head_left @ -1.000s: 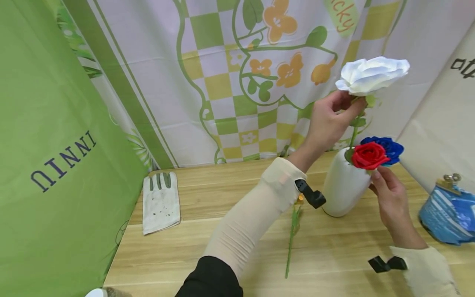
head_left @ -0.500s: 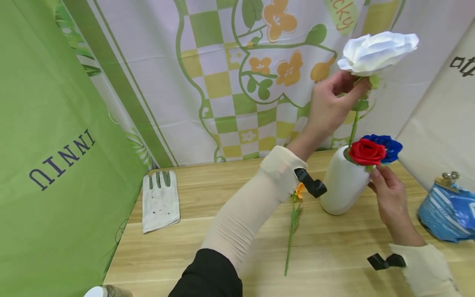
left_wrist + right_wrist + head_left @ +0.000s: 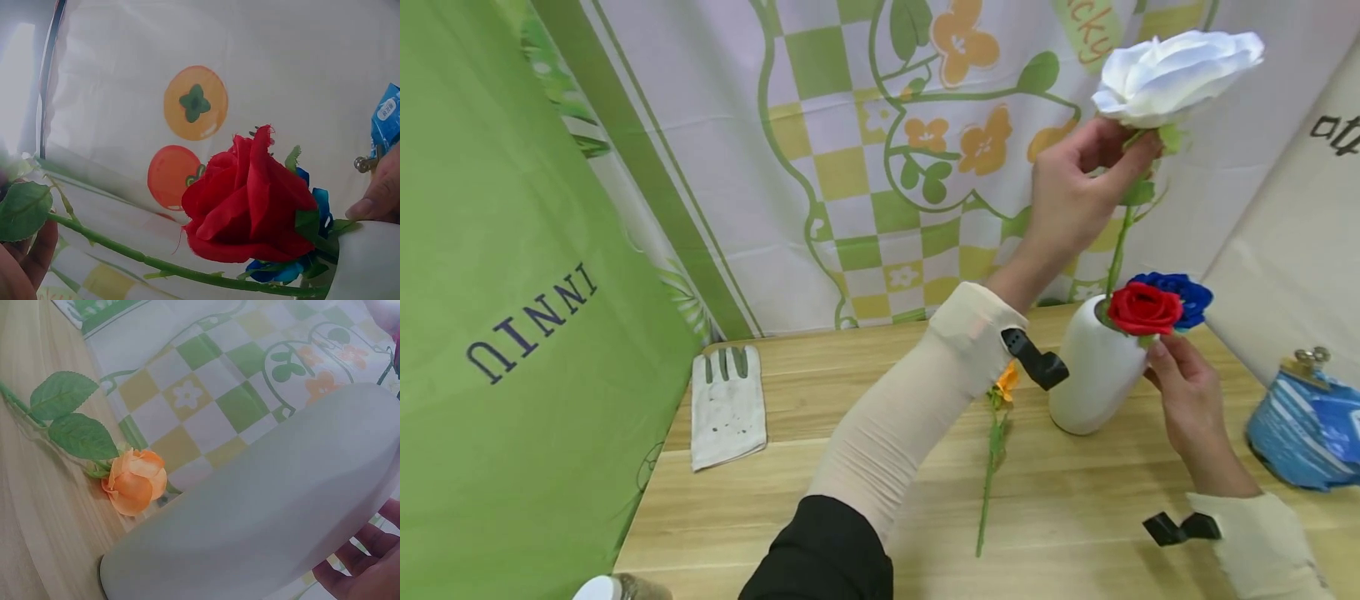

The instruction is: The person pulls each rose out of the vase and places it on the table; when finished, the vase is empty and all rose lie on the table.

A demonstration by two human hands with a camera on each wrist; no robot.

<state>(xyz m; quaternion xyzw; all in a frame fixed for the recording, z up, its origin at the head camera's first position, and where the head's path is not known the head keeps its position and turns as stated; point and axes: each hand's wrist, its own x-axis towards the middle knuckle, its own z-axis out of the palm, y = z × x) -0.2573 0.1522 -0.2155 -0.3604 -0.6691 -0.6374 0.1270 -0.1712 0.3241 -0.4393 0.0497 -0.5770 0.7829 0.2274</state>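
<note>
One orange flower (image 3: 1006, 382) is laid on the table (image 3: 1075, 508), below the fingers of the left hand (image 3: 1078, 192). In a white vase (image 3: 1086, 375) beneath those fingers, the stem of a white rose (image 3: 1176, 79) is received, pinched by them just under the bloom. A red rose (image 3: 1145, 308) and a blue rose (image 3: 1191, 300) are seen at the mouth, above the fingers of the right hand (image 3: 1193, 396), by which the vase is gripped.
</note>
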